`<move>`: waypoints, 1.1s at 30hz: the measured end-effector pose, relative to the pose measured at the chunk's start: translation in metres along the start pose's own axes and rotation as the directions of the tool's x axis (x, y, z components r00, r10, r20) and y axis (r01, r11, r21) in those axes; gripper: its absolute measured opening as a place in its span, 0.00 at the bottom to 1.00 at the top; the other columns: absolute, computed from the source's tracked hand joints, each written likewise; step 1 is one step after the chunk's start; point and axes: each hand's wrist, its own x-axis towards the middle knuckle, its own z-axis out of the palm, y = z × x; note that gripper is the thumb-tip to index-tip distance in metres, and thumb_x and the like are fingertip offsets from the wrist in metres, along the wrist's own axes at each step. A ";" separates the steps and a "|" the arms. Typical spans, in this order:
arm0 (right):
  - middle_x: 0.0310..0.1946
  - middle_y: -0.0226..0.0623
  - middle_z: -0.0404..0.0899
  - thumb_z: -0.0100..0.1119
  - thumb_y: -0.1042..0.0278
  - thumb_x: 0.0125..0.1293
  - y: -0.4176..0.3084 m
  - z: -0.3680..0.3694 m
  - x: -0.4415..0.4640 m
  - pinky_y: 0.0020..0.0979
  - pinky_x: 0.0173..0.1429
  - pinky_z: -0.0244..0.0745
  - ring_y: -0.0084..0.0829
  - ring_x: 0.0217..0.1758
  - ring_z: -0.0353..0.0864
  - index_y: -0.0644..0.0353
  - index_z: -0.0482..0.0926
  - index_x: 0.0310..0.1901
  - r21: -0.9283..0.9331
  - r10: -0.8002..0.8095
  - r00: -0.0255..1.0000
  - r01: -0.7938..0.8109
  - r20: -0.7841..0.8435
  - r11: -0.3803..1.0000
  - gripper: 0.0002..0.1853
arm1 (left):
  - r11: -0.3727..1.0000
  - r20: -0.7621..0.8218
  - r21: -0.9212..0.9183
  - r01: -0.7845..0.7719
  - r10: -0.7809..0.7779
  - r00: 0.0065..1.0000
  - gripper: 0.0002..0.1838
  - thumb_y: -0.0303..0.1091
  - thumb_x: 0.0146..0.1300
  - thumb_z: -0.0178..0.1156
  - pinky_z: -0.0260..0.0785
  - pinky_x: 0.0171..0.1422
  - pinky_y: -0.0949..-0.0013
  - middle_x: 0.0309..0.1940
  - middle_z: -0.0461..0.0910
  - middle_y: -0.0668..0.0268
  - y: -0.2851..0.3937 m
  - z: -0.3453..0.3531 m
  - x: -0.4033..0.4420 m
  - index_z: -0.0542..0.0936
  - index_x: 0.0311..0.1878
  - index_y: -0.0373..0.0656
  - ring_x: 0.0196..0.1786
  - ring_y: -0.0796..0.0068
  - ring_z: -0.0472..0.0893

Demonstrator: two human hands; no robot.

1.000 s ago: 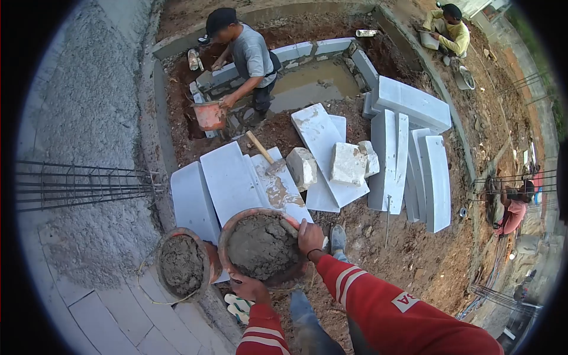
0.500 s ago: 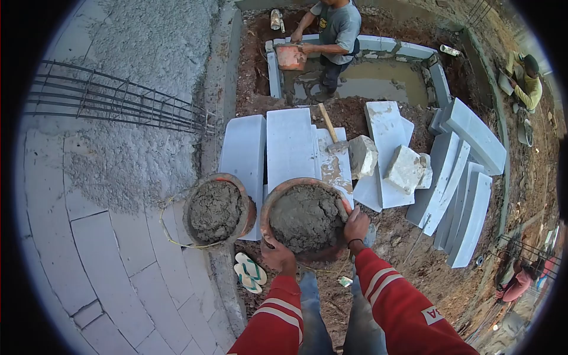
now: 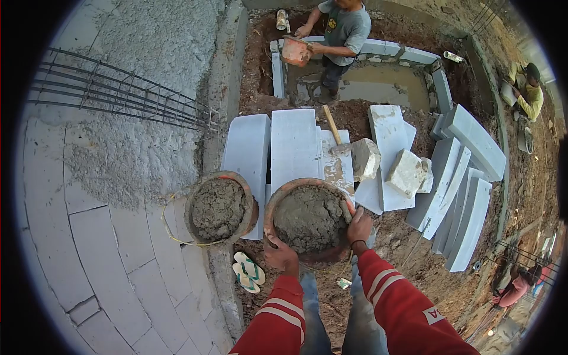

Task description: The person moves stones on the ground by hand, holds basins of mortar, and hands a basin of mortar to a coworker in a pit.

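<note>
Both of my hands grip a round orange bucket (image 3: 318, 255) filled with grey wet mortar (image 3: 310, 219). My left hand (image 3: 281, 257) is closed on its lower left rim, and my right hand (image 3: 360, 229) on its right rim. To the left stands a second bucket (image 3: 253, 214), also full of mortar, with a thin yellow cord round it. Beyond the held bucket lie pale blocks (image 3: 294, 142) and a hammer (image 3: 334, 131) with a wooden handle. Two rough stone chunks (image 3: 408, 171) rest on the blocks to the right.
A co-worker (image 3: 346, 29) stands in a block-lined pit (image 3: 378, 83), tilting an orange bucket (image 3: 296, 52). Steel rebar (image 3: 118, 89) juts over the block wall at left. Flip-flops (image 3: 249, 271) lie near my feet. Two more people, one in a yellow top (image 3: 531, 97), are at the far right.
My hands and the held bucket stay almost in place. The co-worker in the pit has raised and tipped the orange bucket slightly. The view has shifted a little.
</note>
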 end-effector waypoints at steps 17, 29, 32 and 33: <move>0.30 0.63 0.79 0.36 0.59 0.74 -0.002 -0.001 0.000 0.53 0.44 0.71 0.60 0.36 0.79 0.74 0.80 0.27 0.013 0.035 0.999 -0.035 -0.016 0.999 0.29 | 0.999 0.009 -0.045 0.018 -0.018 1.000 0.37 0.61 0.69 0.42 0.67 0.54 0.43 0.43 0.80 0.40 -0.006 0.007 0.001 0.79 0.51 0.29 0.47 0.39 0.78; 0.31 0.63 0.79 0.35 0.56 0.74 -0.001 -0.003 0.000 0.53 0.46 0.71 0.61 0.37 0.79 0.74 0.81 0.29 0.040 0.048 0.999 -0.048 0.017 0.998 0.30 | 0.998 0.029 -0.063 0.000 0.002 1.000 0.37 0.62 0.70 0.41 0.70 0.51 0.44 0.42 0.81 0.42 0.001 -0.002 -0.001 0.79 0.51 0.31 0.45 0.41 0.79; 0.31 0.63 0.79 0.35 0.56 0.74 -0.002 -0.003 -0.001 0.54 0.45 0.71 0.61 0.37 0.79 0.74 0.81 0.28 0.002 0.027 1.000 -0.027 -0.005 1.000 0.30 | 0.999 0.022 -0.049 -0.005 0.006 1.000 0.37 0.62 0.70 0.41 0.70 0.52 0.44 0.43 0.81 0.42 0.001 -0.002 -0.001 0.79 0.52 0.31 0.46 0.41 0.79; 0.31 0.63 0.79 0.35 0.56 0.74 -0.001 -0.002 0.000 0.54 0.45 0.71 0.61 0.37 0.79 0.74 0.81 0.28 0.003 0.027 1.000 -0.027 -0.005 1.000 0.30 | 0.999 0.024 -0.046 -0.003 0.005 1.000 0.37 0.62 0.70 0.41 0.69 0.53 0.44 0.44 0.81 0.43 0.001 -0.001 -0.001 0.79 0.52 0.31 0.46 0.41 0.79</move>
